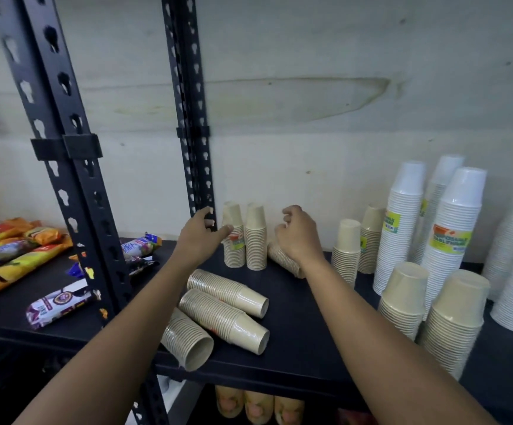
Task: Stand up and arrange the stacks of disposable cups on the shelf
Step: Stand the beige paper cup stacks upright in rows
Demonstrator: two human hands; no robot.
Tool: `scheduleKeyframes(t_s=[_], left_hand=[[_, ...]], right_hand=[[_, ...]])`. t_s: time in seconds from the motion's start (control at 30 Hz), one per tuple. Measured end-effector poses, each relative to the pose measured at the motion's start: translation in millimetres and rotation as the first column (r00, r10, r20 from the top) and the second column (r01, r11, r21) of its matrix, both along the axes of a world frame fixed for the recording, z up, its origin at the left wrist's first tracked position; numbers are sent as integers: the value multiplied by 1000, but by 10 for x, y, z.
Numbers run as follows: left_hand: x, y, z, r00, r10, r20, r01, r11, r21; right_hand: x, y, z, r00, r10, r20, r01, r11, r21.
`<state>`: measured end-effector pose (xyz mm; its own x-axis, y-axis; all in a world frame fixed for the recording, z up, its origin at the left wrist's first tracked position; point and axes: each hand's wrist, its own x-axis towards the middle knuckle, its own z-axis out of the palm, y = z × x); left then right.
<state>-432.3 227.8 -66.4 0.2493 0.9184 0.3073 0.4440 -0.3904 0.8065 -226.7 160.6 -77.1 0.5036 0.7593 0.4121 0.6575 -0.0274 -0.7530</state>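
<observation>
Though partly upright, beige cup stacks [224,305] toppled.

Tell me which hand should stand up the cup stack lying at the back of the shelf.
Right, most likely. The right hand is already over the lying back stack, at its near end. The left hand is over by the two upright stacks near the rack post, farther away.

Matt beige paper cup stacks [227,314] are lying on the matt black shelf board [295,348]; glossy white plastic cups [402,222] and black painted-metal perforated posts [187,118] are catching light.
</observation>
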Motion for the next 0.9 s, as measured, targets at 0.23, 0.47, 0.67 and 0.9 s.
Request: scheduleKeyframes(t_s=[0.23, 0.47, 0.67, 0.9], left_hand=[[-284, -368, -43, 990, -40, -135, 42, 999, 8], [-483, -465, -290, 921, -94, -377, 72, 995, -71], [-528, -595, -349, 891, -94, -444, 97, 995, -16], [-477, -618, -369, 884, -68, -463, 80, 997, 6]], right_hand=[[110, -13, -67, 975, 5, 224, 86, 914, -396], [55, -47, -72, 932, 79, 354, 143, 817, -559], [-17, -72, -84, 919, 107, 379, 150, 794, -589], [16, -127, -62, 916, 85, 392, 190, 768, -611]])
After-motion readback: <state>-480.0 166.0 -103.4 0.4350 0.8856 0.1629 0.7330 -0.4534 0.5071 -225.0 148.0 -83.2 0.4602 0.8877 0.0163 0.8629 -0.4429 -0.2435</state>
